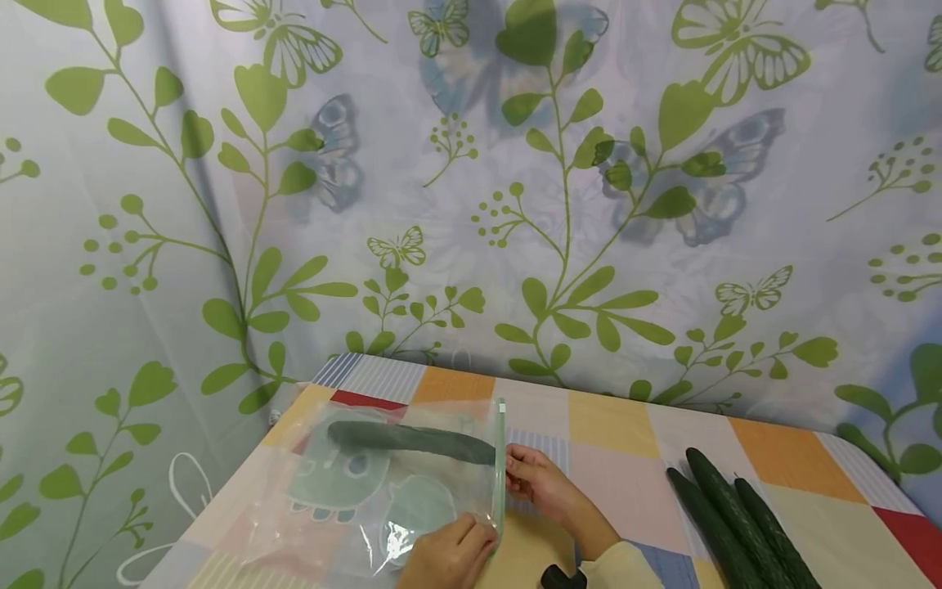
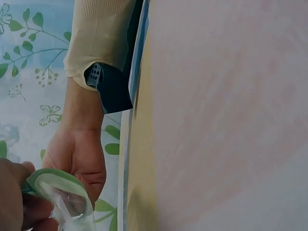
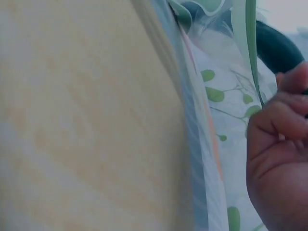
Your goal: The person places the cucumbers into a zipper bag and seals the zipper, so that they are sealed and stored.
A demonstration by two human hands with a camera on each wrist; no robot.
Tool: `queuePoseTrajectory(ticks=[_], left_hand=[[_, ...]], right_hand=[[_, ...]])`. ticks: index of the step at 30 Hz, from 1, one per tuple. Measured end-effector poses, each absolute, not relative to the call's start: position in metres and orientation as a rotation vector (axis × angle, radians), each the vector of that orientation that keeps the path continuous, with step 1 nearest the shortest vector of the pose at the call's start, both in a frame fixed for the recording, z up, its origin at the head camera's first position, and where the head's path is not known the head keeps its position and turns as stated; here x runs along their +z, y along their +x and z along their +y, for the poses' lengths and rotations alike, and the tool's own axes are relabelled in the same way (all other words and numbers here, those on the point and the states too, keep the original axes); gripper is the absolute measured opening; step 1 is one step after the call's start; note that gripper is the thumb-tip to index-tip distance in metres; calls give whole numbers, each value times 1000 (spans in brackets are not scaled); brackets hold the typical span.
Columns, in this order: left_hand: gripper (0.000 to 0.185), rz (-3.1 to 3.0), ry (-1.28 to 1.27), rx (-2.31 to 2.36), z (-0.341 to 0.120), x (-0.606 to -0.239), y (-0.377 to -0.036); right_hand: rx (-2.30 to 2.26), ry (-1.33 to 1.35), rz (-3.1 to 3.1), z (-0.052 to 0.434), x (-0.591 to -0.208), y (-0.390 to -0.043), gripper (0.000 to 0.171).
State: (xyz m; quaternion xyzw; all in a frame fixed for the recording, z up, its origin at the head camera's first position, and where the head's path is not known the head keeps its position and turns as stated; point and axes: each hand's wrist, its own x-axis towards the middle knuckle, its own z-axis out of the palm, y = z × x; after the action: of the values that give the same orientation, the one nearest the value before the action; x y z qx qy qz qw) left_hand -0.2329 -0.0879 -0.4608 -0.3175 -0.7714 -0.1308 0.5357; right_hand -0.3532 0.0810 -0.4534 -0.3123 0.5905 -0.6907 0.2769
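Note:
A clear zip bag (image 1: 500,483) with a green zip edge and a pale green cartoon print lies over the table, its mouth toward the right. Inside it a long dark cucumber (image 1: 412,440) shows through the plastic, its right end at the mouth. My left hand (image 1: 447,552) pinches the near part of the green edge. In the left wrist view the bag's mouth (image 2: 62,177) gapes beside those fingers. At the far part of the mouth, my right hand (image 1: 540,483) grips the cucumber's end with curled fingers; the right wrist view shows the cucumber (image 3: 279,48) running out from them.
Several more cucumbers (image 1: 736,523) lie side by side on the table's right. A patchwork cloth (image 1: 611,483) covers the table. Behind hangs a curtain (image 1: 441,204) with leaves and butterflies. A white cord loop (image 1: 172,483) hangs at the left.

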Motion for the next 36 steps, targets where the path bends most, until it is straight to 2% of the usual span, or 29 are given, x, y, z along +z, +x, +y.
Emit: queuePoseTrajectory(ticks=[5, 10, 14, 17, 26, 31, 36], left_hand=[[29, -1865, -816, -324, -87, -460, -231], [23, -1942, -840, -418, -87, -461, -228], [17, -1981, -858, -461, -88, -462, -228], [16, -1989, -877, -468, -89, -463, -228], [16, -2090, -881, -471, -92, -467, -226], [18, -2095, -887, -437, -93, -468, -228], [19, -2097, -885, -417, -93, -471, -229]], right_hand=[[-1944, -636, 1824, 77, -447, -356, 13], [-1874, -496, 2232, 82, -449, -361, 21], [-1694, -591, 2547, 88, -452, -363, 18], [-1564, -772, 2691, 94, -453, -365, 19], [-1116, -967, 2571, 112, -452, -375, 23], [-911, -1050, 2736, 115, -442, -378, 18], [-613, -1158, 2805, 114, -434, -382, 44]])
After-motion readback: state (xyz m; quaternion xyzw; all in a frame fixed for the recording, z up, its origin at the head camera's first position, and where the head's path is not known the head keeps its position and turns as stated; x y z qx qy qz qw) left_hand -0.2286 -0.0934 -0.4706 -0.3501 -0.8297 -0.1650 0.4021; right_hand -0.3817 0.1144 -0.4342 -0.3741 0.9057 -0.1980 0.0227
